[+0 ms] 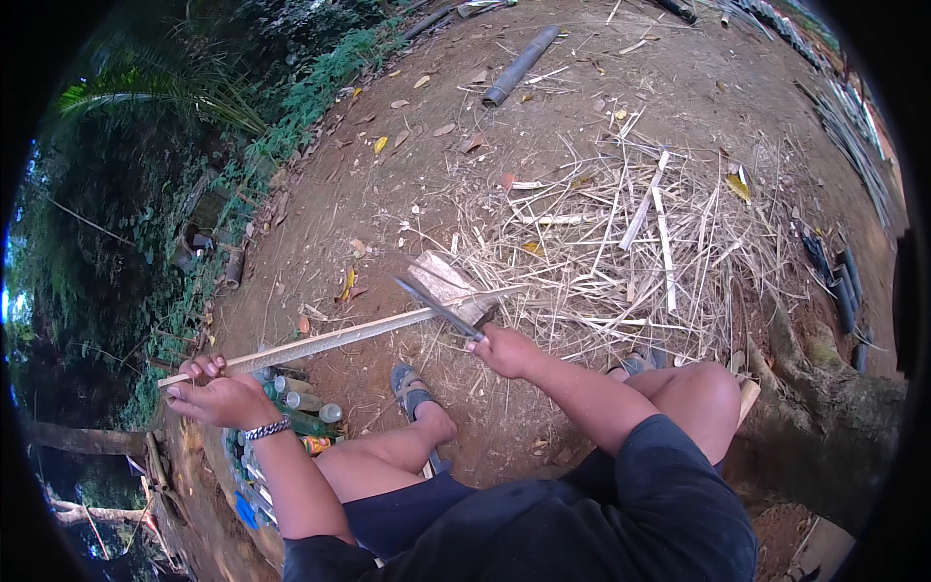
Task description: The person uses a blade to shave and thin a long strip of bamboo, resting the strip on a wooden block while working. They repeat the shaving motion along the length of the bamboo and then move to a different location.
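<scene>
My left hand (215, 393) is closed around the near left end of a long, pale bamboo strip (335, 339). The strip runs up to the right and its far part lies over a wooden block (442, 278) on the ground. In my right hand (505, 351) is the handle of a dark-bladed knife (434, 306). Its blade points up to the left and crosses over the strip beside the block. Whether the edge touches the strip, I cannot tell. The knife's handle is mostly hidden by my fingers.
A heap of shavings and split strips (621, 242) spreads right of the block. Glass bottles (301, 400) lie by my left leg. A bamboo pole piece (521, 66) rests farther off. Tree roots (805, 378) rise at right; green plants (320, 73) border the left.
</scene>
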Motion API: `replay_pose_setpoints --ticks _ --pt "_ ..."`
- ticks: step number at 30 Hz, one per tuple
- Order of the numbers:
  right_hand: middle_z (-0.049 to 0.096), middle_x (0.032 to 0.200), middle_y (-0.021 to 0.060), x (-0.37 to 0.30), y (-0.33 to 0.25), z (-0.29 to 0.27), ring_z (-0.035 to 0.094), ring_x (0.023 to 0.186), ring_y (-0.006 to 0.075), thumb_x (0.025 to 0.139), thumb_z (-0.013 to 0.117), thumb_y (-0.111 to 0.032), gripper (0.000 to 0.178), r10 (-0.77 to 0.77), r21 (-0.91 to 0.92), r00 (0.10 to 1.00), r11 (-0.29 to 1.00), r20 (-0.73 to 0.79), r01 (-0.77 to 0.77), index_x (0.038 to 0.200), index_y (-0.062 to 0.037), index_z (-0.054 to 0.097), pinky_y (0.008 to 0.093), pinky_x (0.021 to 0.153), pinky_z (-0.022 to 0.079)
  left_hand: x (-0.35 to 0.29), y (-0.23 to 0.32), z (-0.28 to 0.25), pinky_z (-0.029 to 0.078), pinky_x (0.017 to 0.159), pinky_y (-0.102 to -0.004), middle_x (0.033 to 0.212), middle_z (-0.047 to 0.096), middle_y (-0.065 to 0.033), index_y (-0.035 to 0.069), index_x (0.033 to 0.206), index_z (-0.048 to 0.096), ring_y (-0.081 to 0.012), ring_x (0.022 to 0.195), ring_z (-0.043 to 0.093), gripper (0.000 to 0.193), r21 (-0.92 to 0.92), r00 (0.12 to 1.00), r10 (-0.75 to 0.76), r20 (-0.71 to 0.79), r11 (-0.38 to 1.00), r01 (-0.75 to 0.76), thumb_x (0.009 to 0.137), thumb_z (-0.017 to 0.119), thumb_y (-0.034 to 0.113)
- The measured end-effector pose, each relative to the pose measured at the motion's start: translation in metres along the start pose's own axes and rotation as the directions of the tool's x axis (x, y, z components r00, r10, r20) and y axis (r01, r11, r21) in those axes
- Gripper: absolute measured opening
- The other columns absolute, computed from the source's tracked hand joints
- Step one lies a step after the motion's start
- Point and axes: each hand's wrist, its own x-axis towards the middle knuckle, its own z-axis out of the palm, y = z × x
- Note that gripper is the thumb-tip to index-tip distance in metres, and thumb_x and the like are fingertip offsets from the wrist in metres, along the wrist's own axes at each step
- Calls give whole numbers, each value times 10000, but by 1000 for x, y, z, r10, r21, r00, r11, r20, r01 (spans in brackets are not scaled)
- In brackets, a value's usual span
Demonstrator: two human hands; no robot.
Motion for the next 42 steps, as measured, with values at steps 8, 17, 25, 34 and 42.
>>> replay_pose_setpoints --ticks 8,17,25,34,42 --pt "655 952 209 22 164 20 638 912 362 950 453 -483 511 355 126 920 933 -164 -338 1118 -10 544 474 811 489 9 -21 8 382 541 -278 764 441 -49 103 967 340 -146 612 414 194 11 999 -33 -8 999 33 1038 379 279" --pt "633 986 218 14 15 -2 621 909 369 953 436 -485 533 -107 -37 994 994 -14 107 1157 2 508 469 832 485 40 -47 12 377 531 -285 741 439 -50 88 896 329 -153 598 412 236 42 999 -21 41 999 19 1040 368 271" --pt "649 982 245 44 155 -25 633 954 354 937 465 -498 554 381 63 922 924 -66 -378 1133 9 571 446 842 481 57 -75 35 381 534 -269 751 455 -55 94 934 332 -144 602 416 201 46 992 -60 113 997 55 1038 362 263" --pt "623 1106 264 49 205 -8 597 1058 386 941 441 -505 583 458 35 886 889 -77 -456 1202 3 560 445 908 461 78 -115 63 395 529 -268 756 474 -58 84 1002 339 -143 588 432 122 61 981 -97 169 994 87 1023 367 201" --pt "624 1099 280 54 204 -1 591 1074 388 911 487 -512 585 480 65 866 877 -140 -476 1081 29 630 436 901 458 87 -129 83 391 521 -275 714 457 -54 60 911 346 -145 569 428 184 52 985 -91 149 995 84 1007 377 213"
